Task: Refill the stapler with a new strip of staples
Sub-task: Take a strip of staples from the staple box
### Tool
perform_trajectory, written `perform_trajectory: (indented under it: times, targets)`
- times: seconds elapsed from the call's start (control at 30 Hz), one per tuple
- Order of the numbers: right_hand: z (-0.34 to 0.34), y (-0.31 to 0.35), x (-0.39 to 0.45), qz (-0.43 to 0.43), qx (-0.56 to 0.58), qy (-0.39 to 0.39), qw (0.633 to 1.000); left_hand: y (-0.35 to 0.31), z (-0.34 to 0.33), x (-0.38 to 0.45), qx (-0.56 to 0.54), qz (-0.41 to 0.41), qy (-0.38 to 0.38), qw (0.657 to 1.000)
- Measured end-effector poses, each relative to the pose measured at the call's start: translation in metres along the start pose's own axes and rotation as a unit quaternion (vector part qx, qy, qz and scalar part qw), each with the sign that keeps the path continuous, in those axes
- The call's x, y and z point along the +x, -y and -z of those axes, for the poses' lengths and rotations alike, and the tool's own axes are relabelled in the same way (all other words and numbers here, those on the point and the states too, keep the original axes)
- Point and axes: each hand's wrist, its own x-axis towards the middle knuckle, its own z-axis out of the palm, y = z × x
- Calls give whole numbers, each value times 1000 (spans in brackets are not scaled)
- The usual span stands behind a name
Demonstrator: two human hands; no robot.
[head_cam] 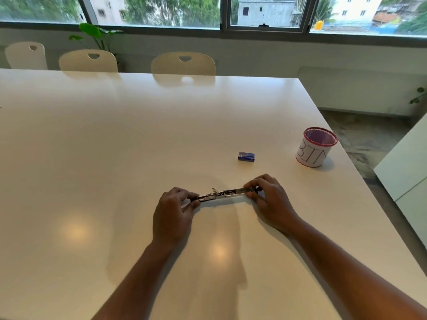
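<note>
Table, white and glossy, fills most of the view, with three pale chairs along its far edge under a window. Near the right edge stands a mesh cup with a pink rim and a white wrap lettered "BIN". Left of the cup, well apart from it, lies a small blue box, flat on the table. Nearer than the box, in the middle, the stapler lies opened out flat, its long axis running left to right with the right end slightly farther away; bright metal shows along its length. The left hand pinches the stapler's left end between curled fingers and thumb. The right hand grips the right end, fingers curled over the top.
</note>
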Motion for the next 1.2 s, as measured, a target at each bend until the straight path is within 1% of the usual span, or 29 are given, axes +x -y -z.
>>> perform_trajectory:
  times: [0.17, 0.33, 0.57, 0.77, 0.97, 1.1, 1.2]
  targets:
    - [34, -10, -47, -17, 29, -6, 999, -19, -8, -23, -31, -33, 49, 998]
    - [61, -23, -94, -32, 48, -24, 998, -37, -14, -46, -71, -84, 122, 986]
    - [72, -27, -146, -28, 17, -19, 999, -39, -11, -73, -75, -132, 159, 976]
    - [74, -21, -159, -24, 2, -9, 1000, -31, -11, -84, -87, -150, 177, 969]
    - [75, -23, -158, -17, 3, 15, 1000, -27, -11, -82, -107, -141, 196, 965]
    - [77, -26, -158, -21, 36, 19, 999, -27, -6, -76, -102, -140, 227, 958]
    - [79, -29, -154, -35, 89, 20, 995, -28, 1, -68, -98, -138, 256, 952]
